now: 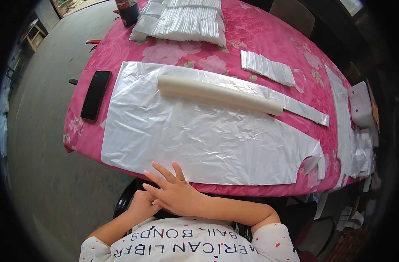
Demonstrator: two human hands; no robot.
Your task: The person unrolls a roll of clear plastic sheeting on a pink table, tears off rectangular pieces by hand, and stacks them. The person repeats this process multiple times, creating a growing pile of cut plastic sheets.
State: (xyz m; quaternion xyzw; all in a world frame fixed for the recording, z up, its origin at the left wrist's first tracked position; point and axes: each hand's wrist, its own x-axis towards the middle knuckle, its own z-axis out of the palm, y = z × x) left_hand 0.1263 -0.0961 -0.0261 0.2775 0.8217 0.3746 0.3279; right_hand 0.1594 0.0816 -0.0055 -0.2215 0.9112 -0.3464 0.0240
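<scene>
My right hand (175, 194) has its fingers spread, just at the table's near edge, close to the lower edge of a large white plastic T-shirt bag (199, 144). My left hand (143, 205) is curled beside and partly under it, touching it; whether anything is in its fingers is hidden. The bag lies flat and slightly wrinkled, with its handle straps toward the right. Across its upper part rests a long cream-coloured tube (221, 95), slanting down to the right.
A black phone (96, 96) lies left of the bag on the pink flowered tablecloth (81, 139). Farther back are stacked folded white bags (182, 22) and a dark jar (128, 13). A small fanned pile of folded bags (268, 68) lies right of these. More white plastic (341, 122) hangs over the right edge.
</scene>
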